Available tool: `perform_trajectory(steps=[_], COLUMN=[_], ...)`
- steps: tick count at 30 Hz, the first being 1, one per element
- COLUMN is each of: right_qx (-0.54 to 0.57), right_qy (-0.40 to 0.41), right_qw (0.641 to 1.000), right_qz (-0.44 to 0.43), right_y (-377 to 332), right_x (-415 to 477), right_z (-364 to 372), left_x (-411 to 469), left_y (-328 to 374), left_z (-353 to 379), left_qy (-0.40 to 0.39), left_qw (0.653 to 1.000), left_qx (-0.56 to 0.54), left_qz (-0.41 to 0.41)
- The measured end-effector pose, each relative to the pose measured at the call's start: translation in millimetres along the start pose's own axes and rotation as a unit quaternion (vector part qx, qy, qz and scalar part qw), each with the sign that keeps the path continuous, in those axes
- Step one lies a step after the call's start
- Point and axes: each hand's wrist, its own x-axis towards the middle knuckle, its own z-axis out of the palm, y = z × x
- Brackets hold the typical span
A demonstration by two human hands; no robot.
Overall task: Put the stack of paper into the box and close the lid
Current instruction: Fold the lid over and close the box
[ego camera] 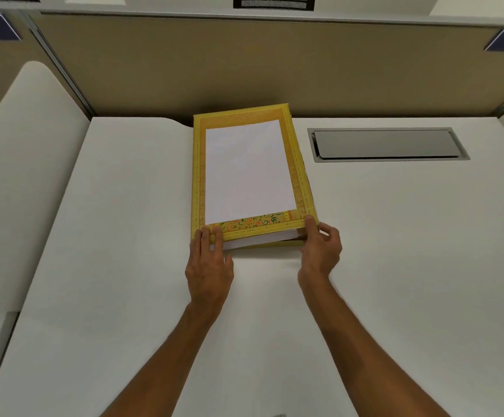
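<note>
Nearest the camera, two bare forearms reach forward over the plain white desk top (pixel 124 236) and meet at the near end of the flat yellow cardboard box with a floral patterned border (pixel 300 176). The left hand (pixel 208 266) lies palm down with its fingers spread over the near left corner of the box's rim, pressing on it rather than gripping; this looks meant to pin that corner so the box cannot slide away across the smooth surface. The right hand (pixel 320 251) pinches the near right corner between thumb and fingers, closed on the edge of the yellow card, probably to steady or square the near wall. Between the two hands, the edge of the thick stack of white paper (pixel 244 173) shows below the patterned strip, and its top sheet fills the yellow frame beyond, lying slightly askew, so the paper appears to sit inside the box already, or very nearly seated. Whether the patterned near strip is a low front wall or a folded flap cannot be told, and no separate lid is clearly visible; a dark sliver along the right side of the box may be a part of it lying beneath. By this reading the loading is about done and the closing not yet begun. Further off to the right, well apart from the box, a grey metal cable hatch (pixel 386 144) is set flush in the desk, and behind everything stands a tan fabric partition (pixel 244 61).
</note>
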Motion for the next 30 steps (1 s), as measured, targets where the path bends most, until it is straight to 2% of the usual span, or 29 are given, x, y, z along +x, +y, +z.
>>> perform_trajectory(steps=[4,8,13,16,18,20,23,26,28,30], right_qx=[-0.071,-0.107,-0.148,-0.207,-0.258,-0.31,-0.396,-0.484,-0.524,-0.554], right_qy=[0.015,-0.015,-0.034,-0.039,-0.041,-0.085,-0.192,-0.254,-0.272,-0.294], right_qw=[0.997,0.992,0.987,0.975,0.96,0.923,0.83,0.737,0.697,0.674], right_qz=[-0.036,-0.061,-0.045,-0.063,-0.106,-0.21,-0.344,-0.397,-0.406,-0.392], right_y=[8.0,11.8,15.6,18.4,16.9,10.7,-8.0,-30.6,-45.4,-57.3], right_x=[11.6,14.5,23.7,29.0,35.8,47.7,71.0,95.4,109.9,124.5], right_z=[-2.9,-11.0,-11.1,-8.6,-6.1,0.0,18.2,40.0,54.2,68.9], left_x=[-4.3,-6.3,-5.2,1.8,13.3,30.8,66.1,101.6,123.0,144.4], left_y=[-1.0,-0.9,-4.2,-5.4,-6.8,-8.9,-11.8,-10.3,-9.7,-10.7], left_z=[5.2,10.9,11.1,8.9,6.7,2.8,-4.8,-13.4,-16.6,-18.8], left_qy=[0.016,0.035,0.045,0.056,0.052,0.025,-0.041,-0.088,-0.113,-0.139], left_qw=[0.999,0.998,0.997,0.995,0.991,0.99,0.989,0.984,0.982,0.98], left_qx=[-0.003,-0.01,-0.048,-0.085,-0.122,-0.136,-0.141,-0.158,-0.149,-0.142], left_qz=[0.032,0.05,0.031,0.02,0.01,0.011,0.015,0.004,0.01,0.011])
